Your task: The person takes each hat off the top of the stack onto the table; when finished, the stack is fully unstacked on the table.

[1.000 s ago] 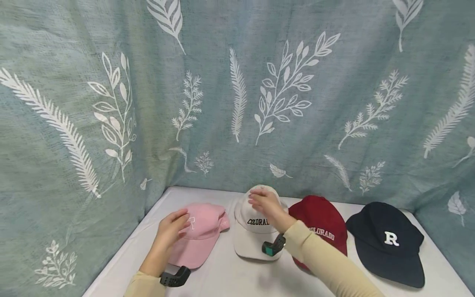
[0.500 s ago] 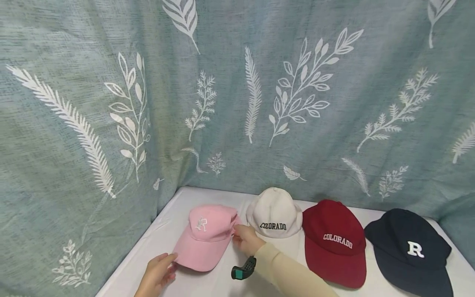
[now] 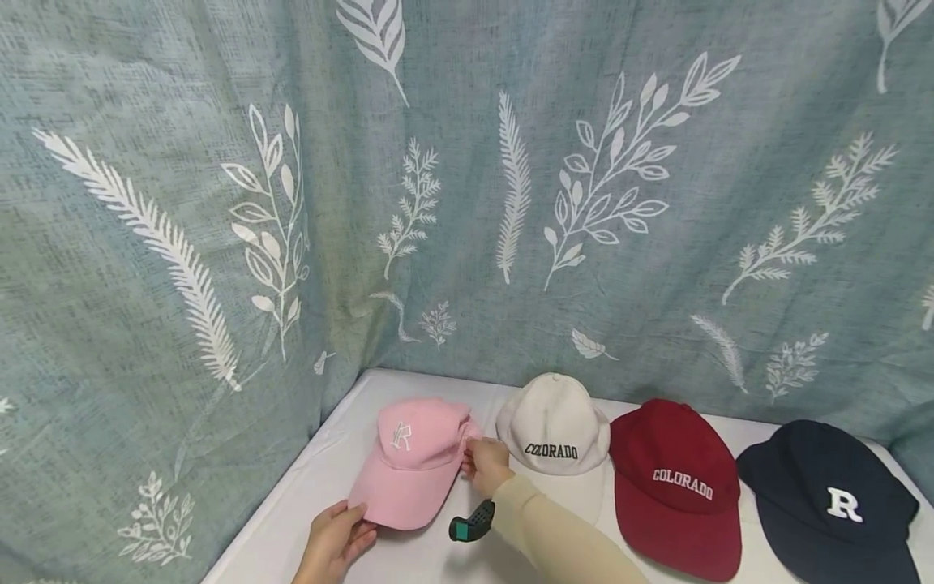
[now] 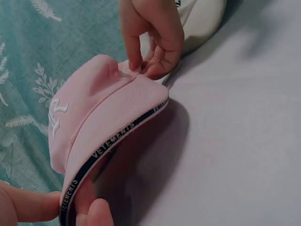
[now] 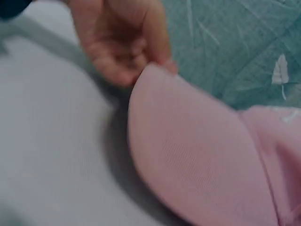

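A pink baseball cap [image 3: 409, 487] with a white emblem lies at the left of the white table. My left hand [image 3: 338, 539] pinches the left front corner of its brim, thumb above and fingers beneath in the left wrist view. At the cap's right rear, my right hand [image 3: 487, 465] pinches the pink strap end; the fingertips partly hide it. A dark band with VETEMENTS lettering [image 4: 113, 142] runs along the brim's edge. Seen from the right wrist, the brim [image 5: 188, 146] stands slightly off the cloth at its front, with a shadow below.
Right of the pink cap sit a white COLORADO cap [image 3: 553, 426], a red COLORADO cap [image 3: 674, 519] and a navy cap [image 3: 817, 478] with an R. The right forearm passes in front of the white cap's brim. A green leaf-patterned curtain [image 3: 467, 203] encloses the back and left.
Both hands came down to the pink cap, the right from above the white cap. They took hold of its brim and strap end. The head view has turned left.
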Demonstrator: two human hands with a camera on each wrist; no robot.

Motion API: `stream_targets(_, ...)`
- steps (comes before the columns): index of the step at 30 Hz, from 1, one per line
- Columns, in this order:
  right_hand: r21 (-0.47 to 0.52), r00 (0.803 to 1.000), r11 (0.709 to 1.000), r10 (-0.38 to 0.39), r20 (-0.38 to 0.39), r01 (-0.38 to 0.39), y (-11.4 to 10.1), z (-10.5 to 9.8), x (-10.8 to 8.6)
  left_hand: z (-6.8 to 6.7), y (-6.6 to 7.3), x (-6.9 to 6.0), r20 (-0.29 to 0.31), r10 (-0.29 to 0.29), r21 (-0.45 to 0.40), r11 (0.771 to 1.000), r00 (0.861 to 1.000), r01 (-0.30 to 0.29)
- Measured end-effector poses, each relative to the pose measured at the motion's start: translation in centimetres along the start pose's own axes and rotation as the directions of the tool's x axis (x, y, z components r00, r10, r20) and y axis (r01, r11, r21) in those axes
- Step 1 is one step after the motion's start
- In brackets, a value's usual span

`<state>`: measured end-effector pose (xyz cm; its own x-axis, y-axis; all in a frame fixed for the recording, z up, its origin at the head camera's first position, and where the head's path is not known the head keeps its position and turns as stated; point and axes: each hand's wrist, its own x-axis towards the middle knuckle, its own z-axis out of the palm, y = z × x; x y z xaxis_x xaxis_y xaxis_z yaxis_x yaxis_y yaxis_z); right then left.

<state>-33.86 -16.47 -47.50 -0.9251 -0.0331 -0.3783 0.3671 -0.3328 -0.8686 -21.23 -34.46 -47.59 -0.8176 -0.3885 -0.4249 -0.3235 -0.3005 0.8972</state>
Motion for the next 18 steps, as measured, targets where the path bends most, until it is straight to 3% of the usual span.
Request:
stream_targets(3,-0.001,0.999,0.999,-0.053,0.002,0.053,-0.7,-0.4,0.4,0.8,0.2,0.1,-0.012,0.021,0.006,1.000,1.000,-0.021)
stream_targets(7,-0.022,0.998,0.998,-0.060,-0.008,0.060,-2.0,-0.8,1.2,2.6,0.7,0.8,-0.051,0.054,0.007,0.999,0.997,-0.054)
stream_targets(14,-0.118,0.997,0.993,0.000,0.082,0.009,-2.9,-1.0,2.3,4.7,0.0,2.2,-0.028,0.071,-0.021,0.997,0.997,-0.071)
stream_targets(18,-0.183,0.987,0.982,0.081,0.140,-0.055,-3.8,-1.3,1.6,4.8,0.0,1.7,-0.013,0.037,0.028,0.999,0.999,-0.037)
